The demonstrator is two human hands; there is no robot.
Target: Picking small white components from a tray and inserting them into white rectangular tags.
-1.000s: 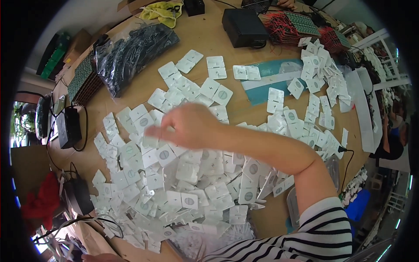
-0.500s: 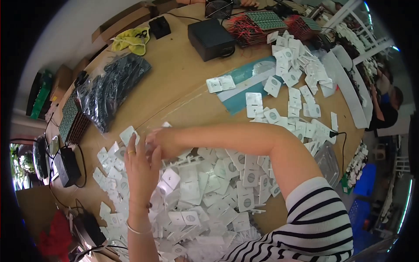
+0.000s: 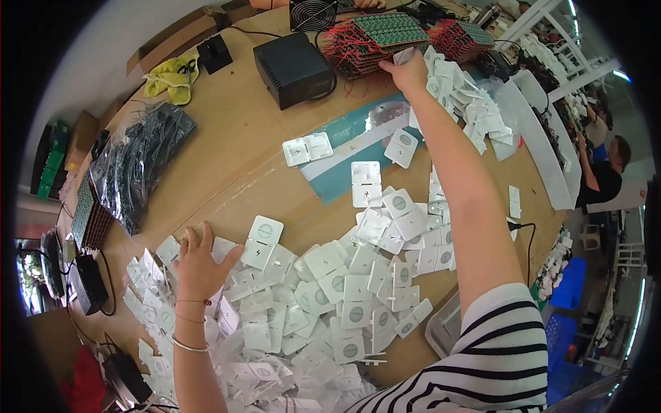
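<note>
The right hand (image 3: 413, 74) is at a white panel (image 3: 404, 56) beside the circuit boards (image 3: 392, 31) — pinched or not, I can't tell — the left hand (image 3: 202, 267) spreads wide over the white heap (image 3: 327, 261), and a careless sweep could snag those red wires (image 3: 342, 47).

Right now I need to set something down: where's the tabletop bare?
Widest: brown tabletop between dark bagged bundle, black box and blue sheet. Smaller: between right forearm and white tray. Crowded: near side, white panels around left hand; far right, beside right hand.
</note>
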